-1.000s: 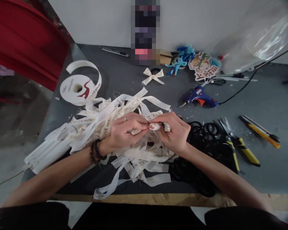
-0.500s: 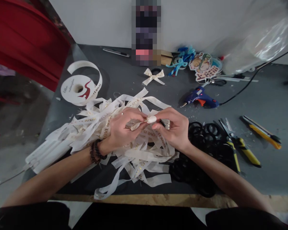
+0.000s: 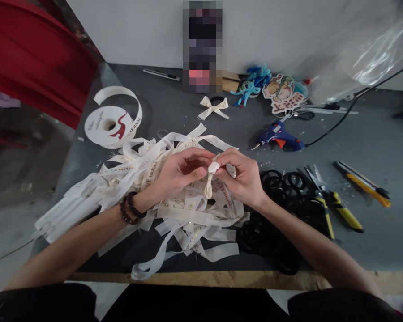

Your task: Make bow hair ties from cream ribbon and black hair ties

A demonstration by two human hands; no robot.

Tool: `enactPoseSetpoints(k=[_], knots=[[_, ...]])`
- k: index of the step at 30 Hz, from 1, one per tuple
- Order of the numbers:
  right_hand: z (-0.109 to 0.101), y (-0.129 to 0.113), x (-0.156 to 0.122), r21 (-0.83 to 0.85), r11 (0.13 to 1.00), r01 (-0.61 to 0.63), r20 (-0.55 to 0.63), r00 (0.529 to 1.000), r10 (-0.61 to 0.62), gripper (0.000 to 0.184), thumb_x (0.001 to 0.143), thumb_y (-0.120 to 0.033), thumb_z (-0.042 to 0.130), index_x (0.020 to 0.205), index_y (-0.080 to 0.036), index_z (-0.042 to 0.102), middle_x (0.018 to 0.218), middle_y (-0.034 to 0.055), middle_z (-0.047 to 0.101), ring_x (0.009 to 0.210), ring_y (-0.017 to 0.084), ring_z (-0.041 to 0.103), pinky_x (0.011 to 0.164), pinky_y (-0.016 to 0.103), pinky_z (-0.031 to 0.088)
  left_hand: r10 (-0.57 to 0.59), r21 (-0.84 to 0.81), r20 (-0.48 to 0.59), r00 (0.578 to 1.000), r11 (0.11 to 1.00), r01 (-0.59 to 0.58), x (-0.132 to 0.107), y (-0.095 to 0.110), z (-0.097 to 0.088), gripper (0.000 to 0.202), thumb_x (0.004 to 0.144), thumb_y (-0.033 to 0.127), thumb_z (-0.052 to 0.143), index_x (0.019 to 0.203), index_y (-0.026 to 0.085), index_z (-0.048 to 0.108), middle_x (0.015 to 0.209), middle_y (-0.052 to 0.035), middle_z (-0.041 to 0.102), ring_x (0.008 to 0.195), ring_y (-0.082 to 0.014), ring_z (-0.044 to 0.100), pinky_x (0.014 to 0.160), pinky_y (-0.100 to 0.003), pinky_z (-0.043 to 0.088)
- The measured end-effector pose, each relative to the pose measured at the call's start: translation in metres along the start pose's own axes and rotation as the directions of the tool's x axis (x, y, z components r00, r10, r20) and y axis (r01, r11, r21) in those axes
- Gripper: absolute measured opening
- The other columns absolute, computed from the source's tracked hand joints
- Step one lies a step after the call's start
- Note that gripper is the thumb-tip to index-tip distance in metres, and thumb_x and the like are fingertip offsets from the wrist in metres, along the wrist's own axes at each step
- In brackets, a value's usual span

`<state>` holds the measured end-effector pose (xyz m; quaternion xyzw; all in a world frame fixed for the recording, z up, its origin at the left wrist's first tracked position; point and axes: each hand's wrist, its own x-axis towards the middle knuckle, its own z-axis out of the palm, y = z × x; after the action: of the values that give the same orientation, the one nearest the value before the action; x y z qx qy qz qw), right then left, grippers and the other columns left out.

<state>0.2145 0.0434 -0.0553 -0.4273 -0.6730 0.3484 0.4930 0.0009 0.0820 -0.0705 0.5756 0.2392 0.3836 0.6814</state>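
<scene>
Pinching the ribbon strip between your left hand and right hand. Its tail now hangs down; it was sideways.

Tools we see
Glue gun at the table's middle; scissors, utility knife right; ribbon spool left.

Both hands, meeting just above centre. Left hand: fingers curled, thumb and forefinger pinched shut, tips pointing toward 3 o'clock; the bare forearm runs in from 8 o'clock. Right hand: back uppermost, fingers curled, thumb and forefinger pinched shut, tips pointing toward 9 o'clock; the bare forearm runs in from 4 o'clock. The two sets of fingertips nearly touch.
</scene>
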Motion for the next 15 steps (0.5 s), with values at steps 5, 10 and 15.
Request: enactPoseSetpoints(k=[5, 10, 15], knots=[[-0.0017, 0.0008, 0.0015, 0.036, 0.998, -0.054, 0.065, 0.997, 0.052, 0.008, 0.097, -0.034, 0.076, 0.098, -0.027, 0.080, 0.094, 0.0002, 0.072, 0.083, 0.015, 0.065, 0.075, 0.030, 0.053, -0.025, 0.017, 0.013, 1.000, 1.000, 0.025, 0.0031, -0.0008, -0.0007, 0.029, 0.085, 0.029, 0.090, 0.109, 0.020, 0.076, 0.091, -0.0026, 0.072, 0.079, -0.0122, 0.069, 0.070, -0.022, 0.058], [-0.0023, 0.0008, 0.0035, 0.081, 0.992, -0.101, 0.142, 0.986, 0.088, 0.019, 0.101, -0.042, 0.070, 0.095, -0.024, 0.077, 0.094, 0.0020, 0.072, 0.085, 0.016, 0.066, 0.082, 0.033, 0.055, -0.022, 0.077, -0.011, 1.000, 0.997, 0.023, 0.0025, -0.0006, -0.0012, 0.024, 0.086, 0.035, 0.088, 0.099, 0.019, 0.076, 0.091, -0.0048, 0.073, 0.080, -0.0146, 0.068, 0.070, -0.026, 0.058], [0.0014, -0.0039, 0.0024, -0.104, 0.990, -0.091, -0.018, 0.996, 0.090, 0.019, 0.098, -0.043, 0.075, 0.095, -0.024, 0.076, 0.089, 0.0007, 0.069, 0.080, 0.015, 0.062, 0.074, 0.030, 0.053, -0.026, 0.068, -0.030, 0.999, 0.997, 0.028, 0.0008, -0.0022, -0.0014, 0.023, 0.087, 0.038, 0.088, 0.091, 0.020, 0.074, 0.088, -0.0051, 0.073, 0.080, -0.0169, 0.070, 0.071, -0.031, 0.059]])
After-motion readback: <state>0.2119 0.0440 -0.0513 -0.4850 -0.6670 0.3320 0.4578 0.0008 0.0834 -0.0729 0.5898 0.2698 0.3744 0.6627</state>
